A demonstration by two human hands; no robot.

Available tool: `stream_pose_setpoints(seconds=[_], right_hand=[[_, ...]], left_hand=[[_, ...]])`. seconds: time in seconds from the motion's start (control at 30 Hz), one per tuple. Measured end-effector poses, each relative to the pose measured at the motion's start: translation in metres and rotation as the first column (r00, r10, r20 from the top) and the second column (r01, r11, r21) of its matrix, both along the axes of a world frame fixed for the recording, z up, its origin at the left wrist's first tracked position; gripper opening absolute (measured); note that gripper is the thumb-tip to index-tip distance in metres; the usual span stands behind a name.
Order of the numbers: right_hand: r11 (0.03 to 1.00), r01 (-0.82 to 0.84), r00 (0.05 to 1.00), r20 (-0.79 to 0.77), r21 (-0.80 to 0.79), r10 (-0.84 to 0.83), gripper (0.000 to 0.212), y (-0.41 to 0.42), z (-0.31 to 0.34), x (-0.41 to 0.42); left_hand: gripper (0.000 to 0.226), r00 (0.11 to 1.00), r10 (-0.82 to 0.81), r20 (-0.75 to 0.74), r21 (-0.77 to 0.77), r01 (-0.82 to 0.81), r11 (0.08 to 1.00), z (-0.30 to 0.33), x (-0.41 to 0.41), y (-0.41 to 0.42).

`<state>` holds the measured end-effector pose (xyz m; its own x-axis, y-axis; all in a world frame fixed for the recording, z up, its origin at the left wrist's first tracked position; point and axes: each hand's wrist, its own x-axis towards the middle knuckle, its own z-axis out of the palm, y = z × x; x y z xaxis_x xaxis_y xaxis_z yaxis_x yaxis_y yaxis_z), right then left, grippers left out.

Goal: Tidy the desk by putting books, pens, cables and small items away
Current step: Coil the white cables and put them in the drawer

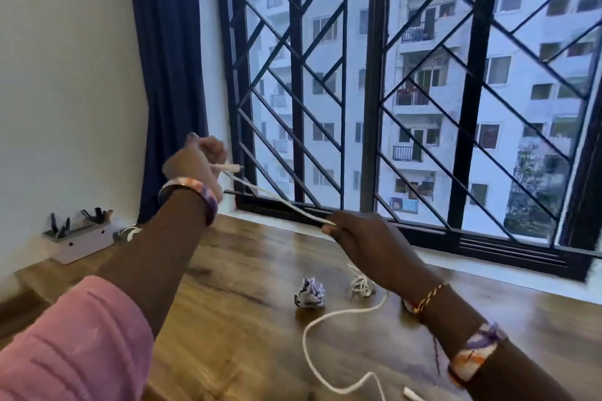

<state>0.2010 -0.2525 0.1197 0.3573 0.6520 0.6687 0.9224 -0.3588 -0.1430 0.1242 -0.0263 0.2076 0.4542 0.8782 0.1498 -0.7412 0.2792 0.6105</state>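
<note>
A white cable (277,197) runs taut through the air between both hands above the wooden desk (247,273). My left hand (198,159), raised near the curtain, is closed on the cable's plug end, which sticks out to the right. Lower and to the right, my right hand (368,244) pinches the cable farther along. The rest of the cable (321,319) hangs from it and loops over the desk toward the front edge. Below my right hand lie a tangled thin white cord (360,285) and a crumpled paper ball (309,291).
A white holder with dark tools (79,233) stands against the left wall, a small white cord beside it. A dark blue curtain (169,75) hangs at the left of the barred window (391,91). Another white connector (412,394) lies at the desk's front.
</note>
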Motion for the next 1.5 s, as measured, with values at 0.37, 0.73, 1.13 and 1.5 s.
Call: stream_pose_setpoints(seconds=[0.37, 0.73, 1.13, 1.5], right_hand=[[0.925, -0.132, 0.991, 0.074, 0.358, 0.113, 0.014, 0.064, 0.102, 0.051], [0.98, 0.007, 0.906, -0.416, 0.201, 0.079, 0.023, 0.124, 0.136, 0.073], [0.98, -0.129, 0.825, -0.564, -0.15, 0.022, 0.018, 0.182, 0.106, 0.035], [0.985, 0.001, 0.991, -0.129, -0.171, -0.023, 0.023, 0.127, 0.161, 0.057]], left_hand=[[0.062, 0.764, 0.542, -0.349, 0.875, 0.473, -0.105, -0.013, 0.022, 0.043], [0.023, 0.896, -0.313, -0.315, 0.722, 0.44, 0.534, 0.022, 0.015, 0.059], [0.022, 0.975, 0.219, -0.046, 0.473, -0.172, 0.864, 0.031, 0.087, 0.091], [0.053, 0.839, 0.071, -0.54, 0.838, 0.528, 0.137, 0.019, 0.06, 0.078]])
